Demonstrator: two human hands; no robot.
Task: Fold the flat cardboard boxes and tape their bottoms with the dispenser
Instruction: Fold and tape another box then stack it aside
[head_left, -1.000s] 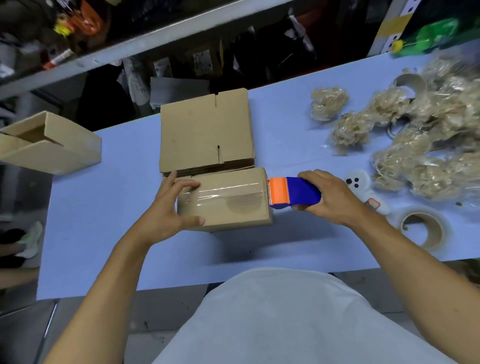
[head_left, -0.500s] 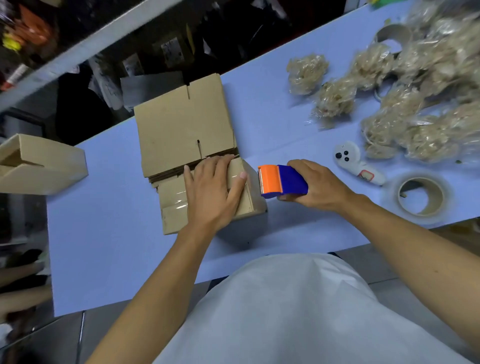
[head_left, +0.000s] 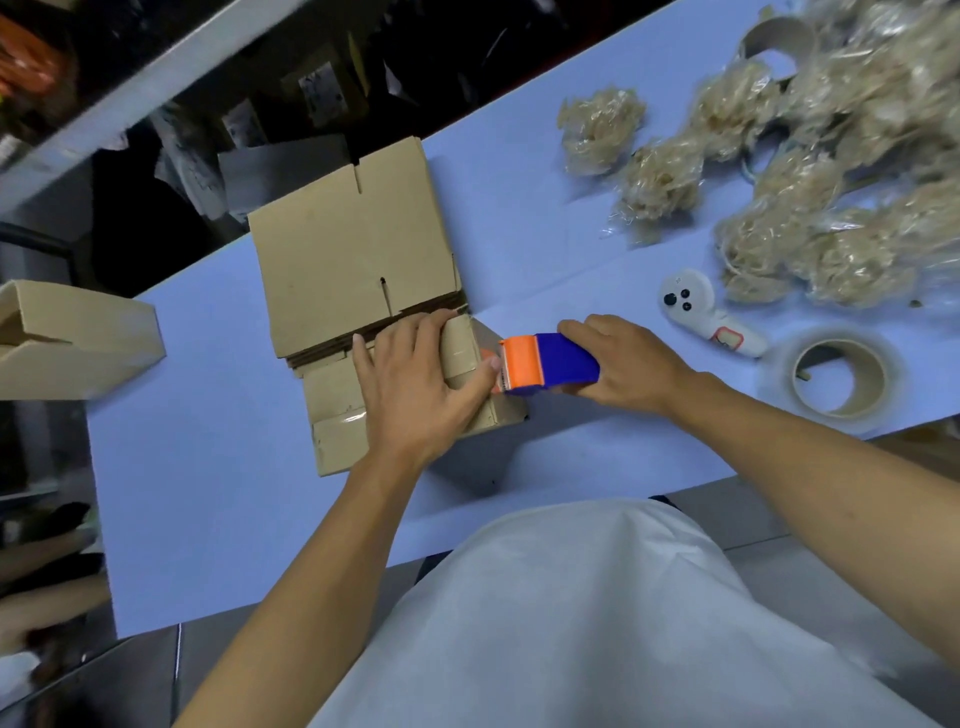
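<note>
Beyond your left hand (head_left: 415, 384), a stack of flat cardboard boxes (head_left: 353, 244) lies on the pale blue table (head_left: 208, 467), its near edge touching the box you are working on. Far to the left of that hand, a folded box (head_left: 72, 338) sits at the table's edge. To the right of your right hand (head_left: 631, 364) lie a white handheld controller (head_left: 701, 312) and, nearer you, a roll of clear tape (head_left: 836, 376). Beyond them spreads a heap of clear bags stuffed with straw-coloured filler (head_left: 810, 171). The controller carries a small red-edged label; its writing is too small to read.

Your left hand rests flat, fingers straight, on top of the small cardboard box (head_left: 343, 415), pressing a shiny strip of tape and covering most of its right half. Your right hand grips the blue and orange tape dispenser (head_left: 545, 364), whose orange end meets the box's right edge, just beside your left thumb.
</note>
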